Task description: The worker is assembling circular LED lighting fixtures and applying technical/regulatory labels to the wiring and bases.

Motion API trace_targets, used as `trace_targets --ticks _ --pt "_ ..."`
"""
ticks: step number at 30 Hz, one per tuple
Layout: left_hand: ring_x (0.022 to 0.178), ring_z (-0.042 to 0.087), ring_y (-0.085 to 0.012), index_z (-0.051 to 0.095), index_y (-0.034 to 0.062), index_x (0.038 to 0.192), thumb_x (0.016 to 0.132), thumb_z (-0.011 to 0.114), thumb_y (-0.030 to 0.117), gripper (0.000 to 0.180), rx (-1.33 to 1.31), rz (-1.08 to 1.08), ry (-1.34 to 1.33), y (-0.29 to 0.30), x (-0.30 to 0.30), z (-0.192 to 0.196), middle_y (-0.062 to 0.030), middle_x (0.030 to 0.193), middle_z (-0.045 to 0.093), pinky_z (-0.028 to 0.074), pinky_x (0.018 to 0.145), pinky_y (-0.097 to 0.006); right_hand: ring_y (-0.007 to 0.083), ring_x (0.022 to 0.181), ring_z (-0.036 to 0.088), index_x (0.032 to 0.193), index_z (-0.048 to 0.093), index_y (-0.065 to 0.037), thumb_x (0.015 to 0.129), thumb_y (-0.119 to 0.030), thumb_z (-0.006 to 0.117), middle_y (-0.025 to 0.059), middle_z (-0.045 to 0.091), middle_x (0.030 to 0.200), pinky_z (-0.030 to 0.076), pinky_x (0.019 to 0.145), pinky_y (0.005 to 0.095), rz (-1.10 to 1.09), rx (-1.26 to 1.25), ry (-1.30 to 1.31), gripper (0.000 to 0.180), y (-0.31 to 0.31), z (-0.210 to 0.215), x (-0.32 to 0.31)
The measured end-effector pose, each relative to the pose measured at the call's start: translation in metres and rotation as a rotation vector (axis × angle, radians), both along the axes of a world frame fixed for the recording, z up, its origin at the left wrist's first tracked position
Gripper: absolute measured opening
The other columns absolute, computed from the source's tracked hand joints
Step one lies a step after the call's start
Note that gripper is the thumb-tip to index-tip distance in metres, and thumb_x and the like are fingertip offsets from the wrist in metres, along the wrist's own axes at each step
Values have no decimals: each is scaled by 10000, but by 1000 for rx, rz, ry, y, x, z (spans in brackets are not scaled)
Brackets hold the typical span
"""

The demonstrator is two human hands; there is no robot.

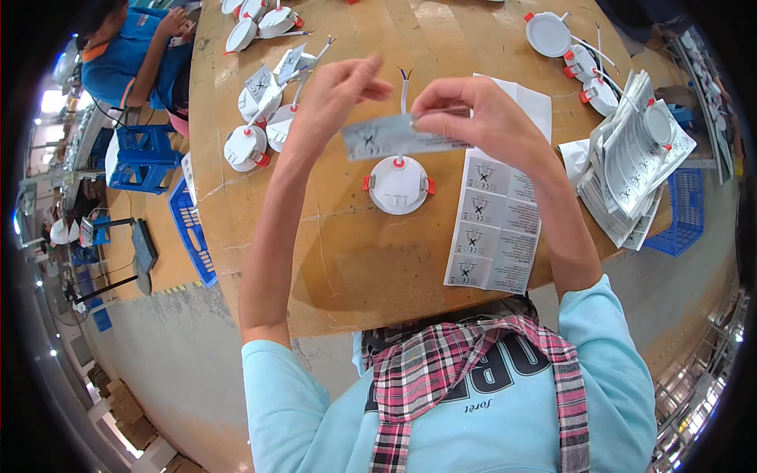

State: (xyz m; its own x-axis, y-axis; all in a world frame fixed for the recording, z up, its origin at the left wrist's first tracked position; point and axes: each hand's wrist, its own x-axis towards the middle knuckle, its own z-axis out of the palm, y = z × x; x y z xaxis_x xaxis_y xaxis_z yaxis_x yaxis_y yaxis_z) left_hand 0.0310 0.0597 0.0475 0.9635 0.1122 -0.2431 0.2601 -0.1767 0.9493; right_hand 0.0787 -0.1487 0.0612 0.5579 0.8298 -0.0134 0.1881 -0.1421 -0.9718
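My right hand (465, 114) pinches one end of a silver-grey printed label (394, 137). The strip stretches leftward above a round white downlight (399, 186), which lies on the table with red-tipped spring clips at its sides. From the lamp's top edge a white cable (404, 93) with bared coloured wire ends runs away from me, partly hidden by the label. My left hand (341, 93) is raised beyond the label's left end, apart from it, its fingers somewhat spread and slightly blurred. A sheet of the same labels (494, 225) lies under my right forearm.
Several downlights with labels on their cables (264, 98) lie at the left, others (549, 35) at the far right. A thick stack of label sheets (623, 169) overhangs the right edge, one downlight on top. Blue baskets (684, 213) flank the table. A co-worker (134, 59) sits at far left.
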Motion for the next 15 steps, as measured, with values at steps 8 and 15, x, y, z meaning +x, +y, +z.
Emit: trace_targets --ticks 8,15 --pt "865 606 -140 637 1 1035 853 620 386 426 59 -6 -100 -4 -27 10 -69 915 665 433 828 -281 37 704 550 973 636 2 864 -157 637 3 613 780 432 589 182 -80 -54 82 193 3 -10 5" --pt "737 565 -67 669 43 862 789 706 230 204 -9 -60 -61 0 -21 -7 -8 743 641 396 744 -207 118 730 580 1063 602 10 826 -163 654 57 635 784 461 671 245 -164 -52 60 299 6 -25 5"
